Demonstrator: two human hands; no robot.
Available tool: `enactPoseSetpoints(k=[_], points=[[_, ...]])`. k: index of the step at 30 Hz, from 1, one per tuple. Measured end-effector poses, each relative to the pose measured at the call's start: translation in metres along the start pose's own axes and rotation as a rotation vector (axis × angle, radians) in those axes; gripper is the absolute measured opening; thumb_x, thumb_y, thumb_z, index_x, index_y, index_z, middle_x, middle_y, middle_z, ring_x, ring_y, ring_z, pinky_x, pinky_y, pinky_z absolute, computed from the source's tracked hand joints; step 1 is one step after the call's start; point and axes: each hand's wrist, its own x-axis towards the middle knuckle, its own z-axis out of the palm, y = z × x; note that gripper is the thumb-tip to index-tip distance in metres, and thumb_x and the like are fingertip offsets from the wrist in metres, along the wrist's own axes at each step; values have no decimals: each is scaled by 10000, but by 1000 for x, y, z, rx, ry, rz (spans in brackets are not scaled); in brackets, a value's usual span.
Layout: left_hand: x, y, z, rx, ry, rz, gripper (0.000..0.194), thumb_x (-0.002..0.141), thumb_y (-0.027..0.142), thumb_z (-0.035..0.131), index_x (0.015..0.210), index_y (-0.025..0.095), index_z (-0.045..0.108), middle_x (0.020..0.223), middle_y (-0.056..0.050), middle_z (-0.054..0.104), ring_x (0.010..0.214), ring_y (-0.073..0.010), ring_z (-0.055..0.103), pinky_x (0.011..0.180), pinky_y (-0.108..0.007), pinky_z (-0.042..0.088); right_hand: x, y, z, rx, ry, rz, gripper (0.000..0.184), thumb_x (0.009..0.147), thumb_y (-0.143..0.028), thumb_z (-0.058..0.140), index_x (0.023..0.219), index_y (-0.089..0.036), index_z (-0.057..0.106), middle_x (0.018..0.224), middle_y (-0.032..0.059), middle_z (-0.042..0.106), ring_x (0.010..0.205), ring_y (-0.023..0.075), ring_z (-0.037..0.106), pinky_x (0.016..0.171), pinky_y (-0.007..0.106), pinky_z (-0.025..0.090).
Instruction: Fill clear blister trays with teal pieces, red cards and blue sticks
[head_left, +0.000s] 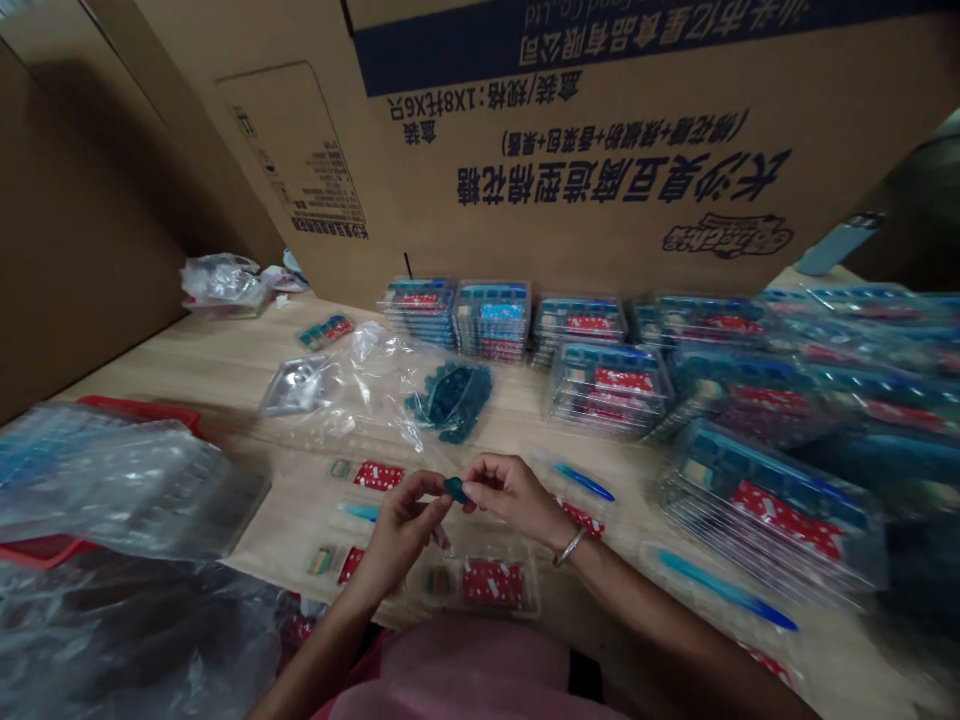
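Note:
My left hand [401,535] and my right hand [510,495] meet above the wooden table [225,370], both pinching one small teal piece [455,489] between their fingertips. A silver bangle [568,547] circles my right wrist. Under my hands lie open clear blister trays [484,583] with red cards inside. Behind them a clear plastic bag [450,398] holds a heap of the same teal pieces.
Stacks of filled clear packs [607,385] with red and blue inserts cover the right side and back of the table. Empty clear trays [112,485] pile on a red bin at left. Blue pens [583,481] lie loose. A large printed cardboard box [600,150] walls the back.

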Motion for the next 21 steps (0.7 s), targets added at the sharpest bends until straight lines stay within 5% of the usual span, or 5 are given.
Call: enactPoseSetpoints(k=[13,17,21], points=[[-2,-9,-6,-61,-84,-56,365,643,464,727,711,161,536,564,57,532,374,-61,508,384,-166,314,-16,-7,16,-295,27,-276,37,716,-173,582,704,-177,547,737,-8,540,640,105,494,586,220,395],[-3,-11,-5,-119,-84,-75,404,618,414,763,841,182,520,684,42,601,387,-61,524,377,-166,325,-22,-12,3,-242,24,-212,67,722,-185,592,691,-182,532,672,-25,550,608,97,502,579,213,416],[-2,-9,-8,-110,8,-86,448,617,360,762,923,193,481,726,37,631,386,-68,531,385,-175,347,-37,-23,-15,-474,-109,-211,76,760,-187,623,700,-182,576,708,-9,599,655,116,544,627,238,429]])
